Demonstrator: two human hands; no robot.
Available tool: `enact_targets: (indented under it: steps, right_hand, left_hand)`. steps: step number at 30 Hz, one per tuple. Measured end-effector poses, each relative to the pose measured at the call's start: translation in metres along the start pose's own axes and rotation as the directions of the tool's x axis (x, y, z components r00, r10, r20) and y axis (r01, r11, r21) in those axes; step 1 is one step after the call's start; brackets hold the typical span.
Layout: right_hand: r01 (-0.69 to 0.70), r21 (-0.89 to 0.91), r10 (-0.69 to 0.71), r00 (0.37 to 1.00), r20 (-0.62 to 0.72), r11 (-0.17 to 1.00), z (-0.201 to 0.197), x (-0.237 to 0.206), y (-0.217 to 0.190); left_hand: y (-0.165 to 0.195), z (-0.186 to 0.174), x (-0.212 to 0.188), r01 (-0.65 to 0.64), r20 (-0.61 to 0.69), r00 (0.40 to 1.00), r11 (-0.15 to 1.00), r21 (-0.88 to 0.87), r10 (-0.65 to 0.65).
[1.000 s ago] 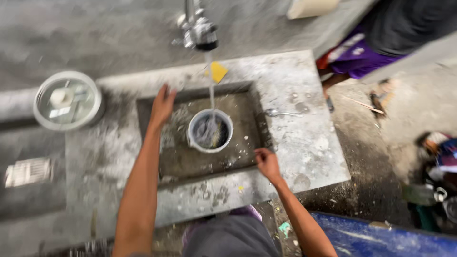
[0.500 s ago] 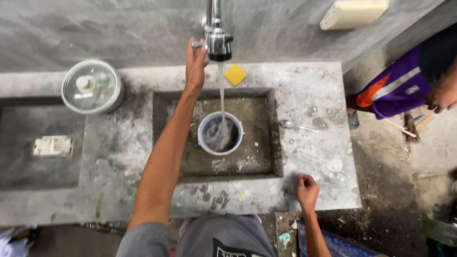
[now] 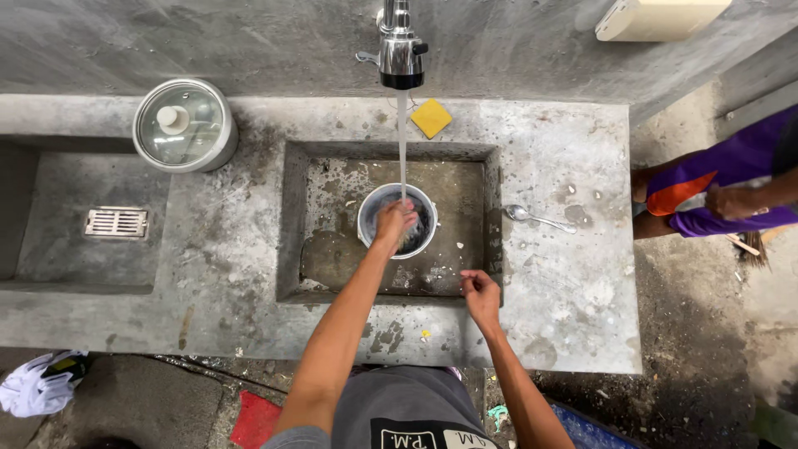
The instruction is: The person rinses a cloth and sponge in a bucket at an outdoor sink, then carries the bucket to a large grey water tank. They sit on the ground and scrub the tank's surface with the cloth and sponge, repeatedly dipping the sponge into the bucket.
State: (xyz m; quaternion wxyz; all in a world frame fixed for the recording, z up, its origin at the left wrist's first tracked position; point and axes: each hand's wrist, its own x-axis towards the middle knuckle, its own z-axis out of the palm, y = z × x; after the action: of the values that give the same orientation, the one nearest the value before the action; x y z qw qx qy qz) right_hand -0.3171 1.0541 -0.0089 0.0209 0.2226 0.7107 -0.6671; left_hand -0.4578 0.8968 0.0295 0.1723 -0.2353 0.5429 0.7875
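Pot [image 3: 397, 220], round and metal, is seen standing in the middle of the sunken concrete sink [image 3: 320, 258], straight under the tap [image 3: 401, 56]. A thin stream of water [image 3: 402, 141] is being poured down from the tap into it. The left hand [image 3: 394, 223] is held over the pot's mouth, right under the stream, fingers curled downward into the pot; whether anything is gripped inside cannot be told. The right hand [image 3: 482, 295] is rested on the front edge of the sink, loosely closed, nothing visibly pinched in it.

A yellow sponge [image 3: 431, 118] is laid on the ledge just behind the sink, beside the tap. A spoon [image 3: 539, 218] is laid on the counter to the right of the sink, well apart from both hands. A lidded cooker [image 3: 184, 125] with a glass lid is parked at the far left corner of the counter. A floor drain grate [image 3: 115, 222] is set in the lower basin at left. At the right edge, another person in purple and orange clothing [image 3: 715, 187] is seen, apart from the sink.
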Motion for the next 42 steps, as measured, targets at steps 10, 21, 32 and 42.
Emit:
enact_targets:
  steps: [10,21,32,42]
  right_hand:
    - [-0.339,0.642,0.337,0.932,0.131,0.687,0.096,0.050,-0.097]
    - [-0.441,0.765,0.201,0.897,0.393,0.470,0.114,0.083,-0.129]
    - [-0.542,0.630,0.339,0.840,0.424,0.556,0.085,0.052,-0.093]
    - [-0.540,0.519,0.351,0.836,0.422,0.662,0.043,0.024,-0.047]
  left_hand:
    - [0.022,0.037,-0.027,-0.102,-0.307,0.951,0.903,-0.418,-0.035]
    - [0.053,0.062,-0.042,-0.502,-0.302,0.811,0.861,0.080,0.501]
    - [0.166,0.078,-0.036,-0.661,-0.132,0.748,0.748,-0.065,0.650]
    - [0.189,0.091,-0.018,-0.798,-0.143,0.597,0.603,0.001,0.790]
